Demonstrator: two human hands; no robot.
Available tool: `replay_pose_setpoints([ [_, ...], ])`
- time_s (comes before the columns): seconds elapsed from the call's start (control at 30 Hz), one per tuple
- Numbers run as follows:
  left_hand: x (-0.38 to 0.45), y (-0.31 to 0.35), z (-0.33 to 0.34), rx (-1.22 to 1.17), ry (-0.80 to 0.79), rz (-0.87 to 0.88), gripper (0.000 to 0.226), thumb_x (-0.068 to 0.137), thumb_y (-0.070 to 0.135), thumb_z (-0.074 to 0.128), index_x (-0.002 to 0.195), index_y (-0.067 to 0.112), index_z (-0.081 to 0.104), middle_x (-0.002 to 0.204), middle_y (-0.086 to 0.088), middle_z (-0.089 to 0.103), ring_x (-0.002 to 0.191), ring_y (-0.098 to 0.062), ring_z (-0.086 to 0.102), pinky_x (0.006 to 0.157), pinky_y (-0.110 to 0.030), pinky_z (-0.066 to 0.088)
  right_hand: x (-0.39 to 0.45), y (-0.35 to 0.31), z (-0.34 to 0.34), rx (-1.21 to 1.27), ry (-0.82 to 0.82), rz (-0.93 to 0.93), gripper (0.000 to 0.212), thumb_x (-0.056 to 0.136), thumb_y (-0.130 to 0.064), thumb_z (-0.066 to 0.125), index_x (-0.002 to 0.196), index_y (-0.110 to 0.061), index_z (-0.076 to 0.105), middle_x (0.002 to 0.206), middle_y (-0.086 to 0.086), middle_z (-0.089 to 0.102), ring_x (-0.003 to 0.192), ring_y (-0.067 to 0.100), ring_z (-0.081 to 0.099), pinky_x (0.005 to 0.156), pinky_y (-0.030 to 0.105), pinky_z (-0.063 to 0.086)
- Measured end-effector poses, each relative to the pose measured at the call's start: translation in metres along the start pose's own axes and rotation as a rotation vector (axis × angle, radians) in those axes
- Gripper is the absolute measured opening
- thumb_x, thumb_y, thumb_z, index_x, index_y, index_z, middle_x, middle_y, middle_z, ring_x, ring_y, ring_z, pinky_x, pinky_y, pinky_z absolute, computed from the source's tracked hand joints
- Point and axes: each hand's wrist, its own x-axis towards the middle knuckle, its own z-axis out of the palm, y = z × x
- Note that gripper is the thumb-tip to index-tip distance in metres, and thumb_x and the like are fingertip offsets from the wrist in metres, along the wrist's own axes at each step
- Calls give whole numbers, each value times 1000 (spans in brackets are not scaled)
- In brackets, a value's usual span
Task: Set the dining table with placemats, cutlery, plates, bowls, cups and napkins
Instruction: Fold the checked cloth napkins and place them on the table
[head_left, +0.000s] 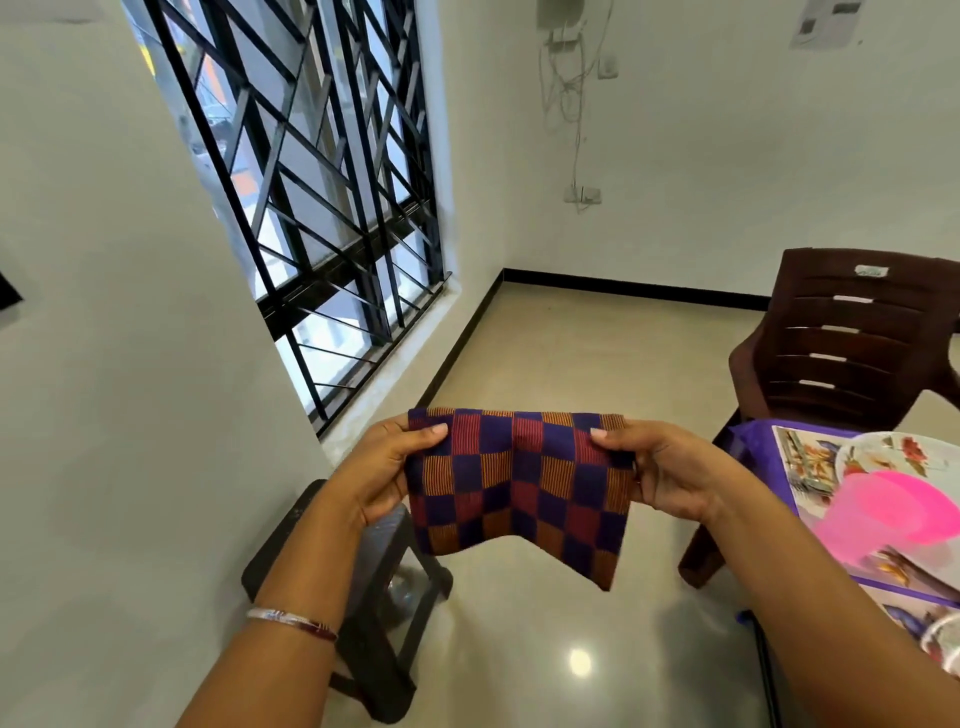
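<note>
I am holding a checked napkin up in the air in front of me, over the floor and left of the table. My left hand is pinching its upper left edge, thumb on the front; my right hand is pinching the upper right edge the same way. The cloth is hanging down between them, its lower right corner drooping lowest. On the table a pink bowl is sitting on a flowered plate, which is lying on a placemat. A brown chair is standing behind the table, a dark stool below my left arm.
</note>
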Motion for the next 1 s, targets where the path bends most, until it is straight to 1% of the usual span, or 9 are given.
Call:
replay_pose_setpoints([
  [0.17, -3, 13, -6, 164, 8, 25, 28, 89, 4, 60, 116, 0, 65, 101, -15, 73, 89, -23, 72, 67, -27, 59, 6, 5, -2, -91, -19, -73, 35, 86, 3, 59, 119, -10, 58, 108, 12, 68, 94, 27, 67, 72, 38, 59],
  [0.3, -8, 32, -11, 283, 2, 100, 33, 92, -2, 56, 122, 9, 61, 104, -11, 74, 98, -26, 71, 72, -31, 60, 6, -5, -2, -185, -84, -275, 50, 82, 16, 55, 122, -14, 56, 109, 13, 67, 101, 31, 66, 82, 42, 56],
  [0.43, -20, 59, -8, 443, 37, 438, 32, 96, -4, 48, 105, 17, 70, 89, 2, 75, 88, -16, 72, 70, -25, 58, -1, -21, 5, -306, 44, -709, 43, 86, 16, 52, 97, -20, 73, 92, 0, 74, 92, 19, 68, 79, 32, 57],
  [0.57, -29, 83, 6, 512, 87, 762, 33, 96, -7, 46, 108, 16, 68, 85, 16, 75, 85, -7, 71, 70, -17, 55, -14, -43, 19, -306, 147, -999, 69, 88, 20, 46, 62, -38, 73, 64, -19, 67, 65, -3, 61, 59, 12, 49],
  [0.7, -29, 101, 6, 559, 92, 928, 53, 95, -12, 45, 101, 31, 75, 92, 16, 74, 89, -10, 70, 76, -23, 57, -15, -59, 20, -311, 72, -1107, 74, 86, 23, 44, 62, -41, 72, 65, -22, 67, 67, -5, 63, 59, 9, 48],
  [0.77, -32, 112, 6, 594, 81, 1010, 62, 94, -13, 46, 98, 42, 74, 93, 18, 73, 88, -8, 69, 76, -22, 56, -24, -73, 23, -259, -56, -1144, 49, 87, 1, 59, 68, -40, 75, 73, -23, 69, 72, -5, 65, 62, 10, 50],
  [0.83, -34, 122, 9, 619, 73, 1070, 58, 93, -15, 46, 96, 36, 74, 90, 22, 72, 85, -2, 68, 74, -17, 54, -31, -86, 23, -289, -141, -1169, 25, 83, -17, 67, 74, -38, 76, 81, -20, 69, 77, 0, 65, 65, 16, 53],
  [0.93, -37, 138, 12, 637, 71, 1127, 54, 88, -20, 46, 85, 27, 73, 87, 22, 69, 82, 0, 64, 73, -19, 54, -30, -105, 21, -381, -88, -1237, 64, 78, 23, 48, 74, -34, 77, 81, -16, 70, 73, 4, 66, 66, 18, 54],
  [1.0, -39, 147, 12, 643, 60, 1144, 50, 83, -14, 38, 78, 23, 70, 90, 15, 68, 86, -8, 64, 73, -27, 54, -34, -115, 19, -419, -112, -1241, 57, 76, 18, 46, 76, -30, 77, 90, -12, 69, 81, 10, 67, 68, 20, 55],
])
